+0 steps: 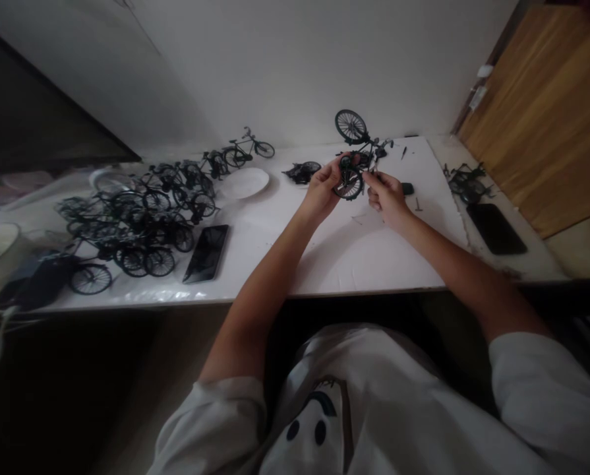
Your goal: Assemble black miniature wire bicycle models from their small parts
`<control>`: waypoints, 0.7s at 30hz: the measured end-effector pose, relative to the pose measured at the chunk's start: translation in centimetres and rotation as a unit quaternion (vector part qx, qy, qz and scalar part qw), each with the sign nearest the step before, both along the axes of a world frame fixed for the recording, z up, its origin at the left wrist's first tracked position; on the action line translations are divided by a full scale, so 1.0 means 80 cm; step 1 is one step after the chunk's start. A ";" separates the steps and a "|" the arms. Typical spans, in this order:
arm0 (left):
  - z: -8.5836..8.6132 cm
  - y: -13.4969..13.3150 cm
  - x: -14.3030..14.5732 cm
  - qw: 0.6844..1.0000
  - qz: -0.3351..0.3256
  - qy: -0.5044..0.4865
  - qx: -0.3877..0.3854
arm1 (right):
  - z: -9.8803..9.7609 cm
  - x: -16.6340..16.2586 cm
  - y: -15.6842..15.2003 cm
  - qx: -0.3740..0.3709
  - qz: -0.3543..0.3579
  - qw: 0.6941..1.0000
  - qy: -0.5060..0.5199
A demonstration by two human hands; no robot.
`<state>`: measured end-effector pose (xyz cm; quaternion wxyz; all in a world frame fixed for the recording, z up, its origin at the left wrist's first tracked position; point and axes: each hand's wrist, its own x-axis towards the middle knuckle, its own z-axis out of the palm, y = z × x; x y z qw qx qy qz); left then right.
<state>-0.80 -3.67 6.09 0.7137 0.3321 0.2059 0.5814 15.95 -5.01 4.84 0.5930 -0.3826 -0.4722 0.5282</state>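
Above the white table (324, 257) I hold a small dark model bicycle (356, 155), tilted with one wheel up toward the wall and the other wheel low between my hands. My left hand (322, 188) is closed, its fingers pinching the frame beside the lower wheel. My right hand (386, 194) is closed too, gripping the bicycle from the right side near that same wheel. What the right fingertips pinch is too small to make out.
Several finished model bicycles (136, 218) crowd the table's left side. A black phone (206, 253) lies near them and a white plate (245, 183) behind it. Loose bicycle parts (302, 171) lie by the wall. Another phone (496, 227) and more parts (465, 181) sit at right, beside a wooden door (546, 112).
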 end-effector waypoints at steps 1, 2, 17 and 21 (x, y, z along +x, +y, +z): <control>0.001 -0.001 0.000 1.000 0.000 0.000 -0.001 | 0.001 0.000 -0.001 -0.003 -0.002 1.000 -0.003; 0.002 -0.002 0.001 1.000 0.001 0.000 -0.003 | 0.002 0.000 -0.001 -0.006 -0.003 1.000 -0.005; 0.003 -0.004 -0.002 0.999 0.003 0.047 0.021 | 0.002 0.004 0.000 0.008 -0.006 1.000 -0.006; 0.001 -0.003 -0.002 0.998 0.006 0.052 0.019 | 0.001 0.005 0.001 -0.002 -0.015 1.000 -0.025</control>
